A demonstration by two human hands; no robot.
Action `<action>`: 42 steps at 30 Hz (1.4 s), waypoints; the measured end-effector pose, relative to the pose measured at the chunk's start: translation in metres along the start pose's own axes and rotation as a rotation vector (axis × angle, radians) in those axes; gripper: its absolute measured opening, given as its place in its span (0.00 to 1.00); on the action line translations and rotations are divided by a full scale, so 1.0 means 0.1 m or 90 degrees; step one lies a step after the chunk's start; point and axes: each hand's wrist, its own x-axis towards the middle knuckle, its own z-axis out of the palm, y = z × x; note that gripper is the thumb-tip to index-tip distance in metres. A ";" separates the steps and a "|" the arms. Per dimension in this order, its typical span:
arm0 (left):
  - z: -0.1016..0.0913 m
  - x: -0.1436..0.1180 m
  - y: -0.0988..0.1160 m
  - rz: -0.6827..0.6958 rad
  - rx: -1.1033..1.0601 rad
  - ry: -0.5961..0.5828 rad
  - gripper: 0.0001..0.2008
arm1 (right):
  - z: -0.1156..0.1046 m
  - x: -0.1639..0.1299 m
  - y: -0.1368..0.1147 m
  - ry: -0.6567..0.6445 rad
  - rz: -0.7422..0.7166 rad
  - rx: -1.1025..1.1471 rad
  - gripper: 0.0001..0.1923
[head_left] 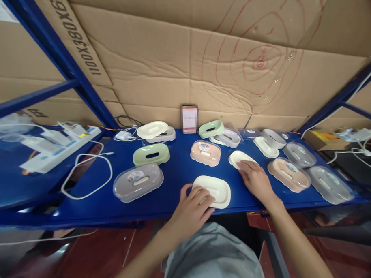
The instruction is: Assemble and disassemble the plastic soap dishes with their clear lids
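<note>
A cream oval dish (222, 190), looking like a soap dish, lies near the front edge of the blue table. My left hand (192, 205) curls over its left end, fingers on top and thumb by the near rim. Farther back and to the right, a second cream dish piece (239, 156) is under the fingertips of my right hand (255, 179), which closes on its near right end. Behind and between them sits a pink dish with a clear cover (206, 153). My fingers hide parts of both cream pieces.
Left of my hands are a covered grey dish (138, 183) and a green slotted piece (151, 155). Covered pink (288, 175) and grey (330, 184) dishes lie right. A phone-like screen (189, 119) leans on cardboard; a power strip (61, 149) and white cable (87, 196) occupy the left.
</note>
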 end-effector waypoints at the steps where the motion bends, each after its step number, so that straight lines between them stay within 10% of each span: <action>1: -0.01 0.00 0.00 -0.005 -0.002 0.010 0.08 | -0.01 -0.04 -0.01 -0.001 -0.021 0.025 0.18; 7: -0.05 -0.03 -0.11 -0.066 0.022 0.058 0.07 | -0.07 -0.01 -0.07 0.001 -0.041 0.040 0.18; 16: -0.04 -0.02 -0.25 -0.185 0.206 0.121 0.10 | 0.09 1.12 -0.09 -0.059 0.003 -0.050 0.24; 22: 0.01 -0.01 -0.11 -0.177 0.183 0.123 0.13 | 0.04 1.37 0.08 -0.047 0.032 -0.045 0.12; 34: 0.04 -0.01 -0.11 -0.165 0.142 0.098 0.13 | -0.32 0.04 0.13 0.017 -0.071 0.018 0.18; 42: 0.05 -0.02 -0.14 -0.182 0.143 0.100 0.13 | -0.14 -0.13 0.05 0.002 -0.061 -0.007 0.21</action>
